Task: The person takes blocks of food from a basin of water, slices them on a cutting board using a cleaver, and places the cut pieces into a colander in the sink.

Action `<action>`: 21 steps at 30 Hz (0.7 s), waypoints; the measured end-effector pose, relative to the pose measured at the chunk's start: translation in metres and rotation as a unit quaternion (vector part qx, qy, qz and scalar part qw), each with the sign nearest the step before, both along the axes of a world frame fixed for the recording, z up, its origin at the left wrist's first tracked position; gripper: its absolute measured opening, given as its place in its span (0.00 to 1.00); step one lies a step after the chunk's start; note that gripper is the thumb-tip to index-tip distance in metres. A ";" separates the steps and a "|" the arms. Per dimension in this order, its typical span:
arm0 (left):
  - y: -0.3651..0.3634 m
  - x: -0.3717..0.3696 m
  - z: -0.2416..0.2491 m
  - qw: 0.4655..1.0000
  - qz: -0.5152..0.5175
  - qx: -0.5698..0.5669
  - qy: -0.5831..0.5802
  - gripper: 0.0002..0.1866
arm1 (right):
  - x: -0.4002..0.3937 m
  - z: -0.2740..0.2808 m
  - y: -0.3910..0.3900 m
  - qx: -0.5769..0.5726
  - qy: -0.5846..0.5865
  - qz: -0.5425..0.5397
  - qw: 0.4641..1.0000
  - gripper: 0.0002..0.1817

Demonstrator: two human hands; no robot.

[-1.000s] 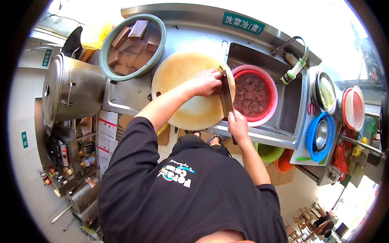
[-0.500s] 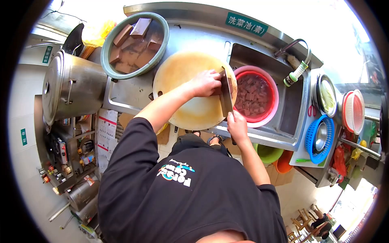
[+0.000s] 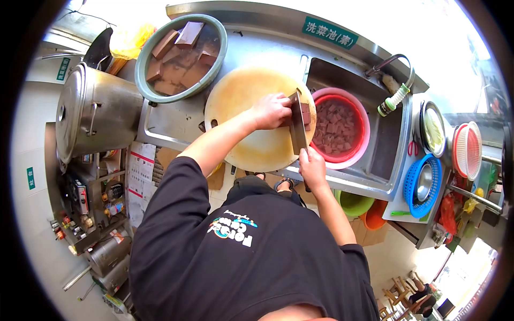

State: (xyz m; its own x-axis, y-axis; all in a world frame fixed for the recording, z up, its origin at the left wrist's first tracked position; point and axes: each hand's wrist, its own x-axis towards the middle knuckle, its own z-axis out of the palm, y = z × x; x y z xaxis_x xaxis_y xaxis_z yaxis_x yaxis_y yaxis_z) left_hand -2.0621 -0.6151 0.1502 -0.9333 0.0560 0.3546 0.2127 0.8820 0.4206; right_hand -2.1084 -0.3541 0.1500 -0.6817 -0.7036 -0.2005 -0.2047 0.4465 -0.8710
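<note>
A thick round cutting board (image 3: 257,152) lies beside the sink. My right hand (image 3: 312,165) is closed around the handle of a cleaver (image 3: 297,128), its blade upright near the board's right side. My left hand (image 3: 272,111) has curled fingers against a dark reddish-brown block, likely blood curd, just left of the blade; the hand and blade hide most of it. Cut pieces of curd (image 3: 305,113) sit right of the blade. Many small cubes lie in liquid in a red basin (image 3: 354,145). Larger blocks (image 3: 189,35) rest in murky liquid in a grey-green basin (image 3: 140,75).
The red basin stands in a pink one inside the steel sink (image 3: 386,134), below a faucet (image 3: 393,100). A big steel pot (image 3: 107,115) is at left. A blue basket (image 3: 411,184) and stacked colanders (image 3: 473,150) are at right. Green (image 3: 354,204) and orange tubs are below.
The cleaver blade has shifted slightly left relative to the board, and more of the cut curd shows to its right. The whole view has moved a little.
</note>
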 end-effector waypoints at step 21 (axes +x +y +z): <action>-0.003 0.023 -0.002 0.999 0.021 -0.008 -0.033 0.06 | 0.007 0.007 -0.011 0.039 0.001 0.021 0.999 0.12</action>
